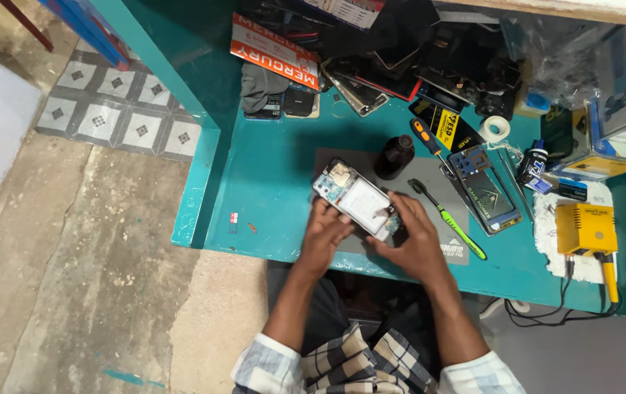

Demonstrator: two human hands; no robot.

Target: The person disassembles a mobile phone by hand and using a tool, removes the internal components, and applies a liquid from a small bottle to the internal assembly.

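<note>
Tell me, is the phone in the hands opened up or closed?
Opened up. The phone has no back cover: its white battery and small inner parts show. The left hand steadies it, and the right hand reaches its lower end.

both hands (pixel 371 233) holding opened phone (pixel 357 198), teal bench (pixel 269 182), toothbrush (pixel 448 219), perhaps tweezers

Single head view; looks steeply down over teal workbench (pixel 269 182); mid-distance; floor at left.
</note>
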